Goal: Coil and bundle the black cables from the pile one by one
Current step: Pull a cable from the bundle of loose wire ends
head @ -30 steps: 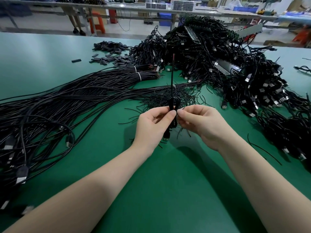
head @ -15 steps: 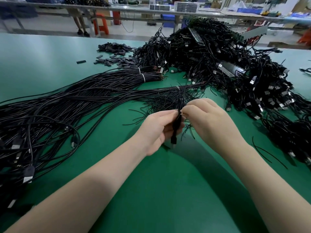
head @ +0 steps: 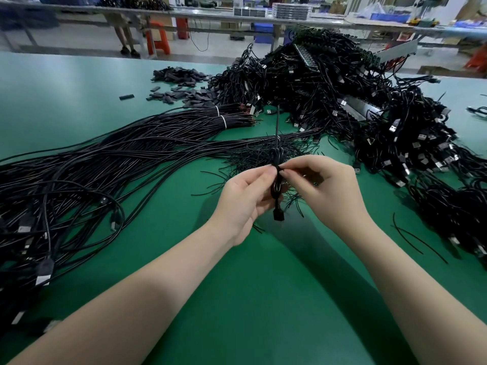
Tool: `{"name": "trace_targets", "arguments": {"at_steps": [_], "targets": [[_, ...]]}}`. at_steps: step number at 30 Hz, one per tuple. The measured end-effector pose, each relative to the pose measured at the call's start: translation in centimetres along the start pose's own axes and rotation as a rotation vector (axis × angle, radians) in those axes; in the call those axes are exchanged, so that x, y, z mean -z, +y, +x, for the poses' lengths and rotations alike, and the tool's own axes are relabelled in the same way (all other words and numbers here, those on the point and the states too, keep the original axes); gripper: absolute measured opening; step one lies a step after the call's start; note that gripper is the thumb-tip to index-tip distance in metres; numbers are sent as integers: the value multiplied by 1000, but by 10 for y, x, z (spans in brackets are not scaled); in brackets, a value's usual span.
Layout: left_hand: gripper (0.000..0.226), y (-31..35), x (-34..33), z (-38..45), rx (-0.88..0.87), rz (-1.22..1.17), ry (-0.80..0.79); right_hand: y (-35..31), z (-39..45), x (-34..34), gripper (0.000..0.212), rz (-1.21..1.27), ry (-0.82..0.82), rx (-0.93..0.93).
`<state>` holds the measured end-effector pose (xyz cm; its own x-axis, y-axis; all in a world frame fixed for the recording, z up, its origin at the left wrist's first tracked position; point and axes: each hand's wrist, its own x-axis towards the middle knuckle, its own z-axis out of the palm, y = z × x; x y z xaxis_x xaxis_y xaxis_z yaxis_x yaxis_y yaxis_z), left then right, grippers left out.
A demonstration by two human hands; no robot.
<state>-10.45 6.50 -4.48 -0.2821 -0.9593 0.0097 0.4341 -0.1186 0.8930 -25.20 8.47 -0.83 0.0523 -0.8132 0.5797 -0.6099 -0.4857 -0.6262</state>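
Both hands pinch one coiled black cable (head: 276,180): left hand (head: 246,197) and right hand (head: 326,191) grips clamped on it.

smooth green mat (head: 263,299), black rubbery cables (head: 105,159)

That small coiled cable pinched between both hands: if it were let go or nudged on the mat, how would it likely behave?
The coiled cable, pinched by the left hand and right hand, looks thin and light, so it would probably slide easily. Its loops may spring open unless tied. The connector dangles, suggesting floppiness.
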Motion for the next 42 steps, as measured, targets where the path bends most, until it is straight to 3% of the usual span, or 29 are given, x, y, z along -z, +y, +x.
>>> {"name": "trace_targets", "arguments": {"at_steps": [6, 10, 12, 20, 22, 24, 26, 28, 29, 31, 36, 39, 42], "targets": [[14, -1, 3, 3, -130, 36, 51, -3, 1, -3, 13, 699, -145, -615], [18, -1, 3, 5, -190, 135, 79, -2, 1, -2, 32, 826, -250, -864], [22, -2, 4, 4, -212, 181, 60, -1, 2, -1, 31, 879, -247, -914], [21, -1, 5, 4, -207, 176, 56, 2, 1, 4, 8, 904, -276, -823], [18, -1, 2, 4, -183, 169, 87, 0, 1, 1, 3, 798, -202, -742], [13, -1, -1, 4, -92, 90, 124, 0, -2, -5, 7, 369, -64, -456], [11, 2, -4, 2, 63, -15, 153, 4, -3, -9, 9, -227, 50, 73], [13, 4, -4, 1, 144, -54, 167, 9, -7, -10, 15, -522, 41, 446], [12, 3, -4, 0, 138, -29, 176, 11, -9, -11, 17, -574, 36, 495], [7, 0, -4, 0, 61, 81, 173, 15, -11, -10, 21, -582, 72, 456], [31, -5, -7, -3, -44, 204, 22, 8, -9, -15, 12, -367, 0, 307], [32, -6, -4, -2, -27, 116, -39, 4, -6, -9, 15, -35, -38, 37], [40, -6, 0, 0, -2, 3, -66, 4, -5, -4, 17, 82, -83, -39]]}}
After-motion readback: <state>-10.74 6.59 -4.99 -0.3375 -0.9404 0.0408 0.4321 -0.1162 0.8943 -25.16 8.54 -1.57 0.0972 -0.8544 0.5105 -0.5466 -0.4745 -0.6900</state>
